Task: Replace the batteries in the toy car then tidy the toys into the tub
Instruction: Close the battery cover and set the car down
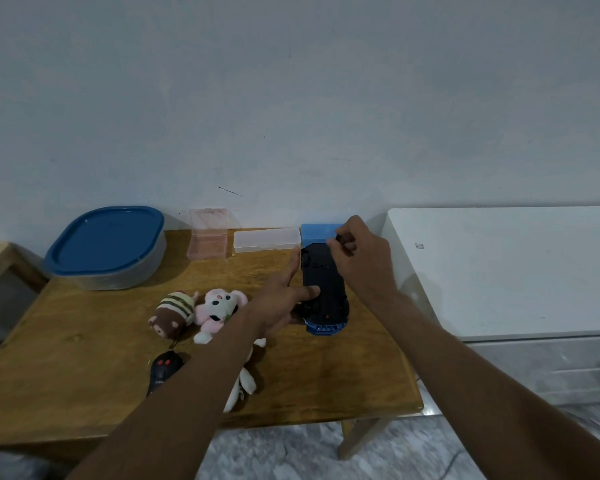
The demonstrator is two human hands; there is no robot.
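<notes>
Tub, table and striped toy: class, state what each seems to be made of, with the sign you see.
The tub looks like translucent plastic, with cloudy grey walls, under a smooth blue lid with a slight sheen. The table seems varnished wood: grain and a knot show. The striped toy looks like soft plush fabric: fuzzy, matte surface.

One toy car (326, 282), one remote (163, 368), one tub (118, 280), three small boxes (208, 233) (266, 239) (317, 232), at least two plush toys (174, 313) (219, 306).
</notes>
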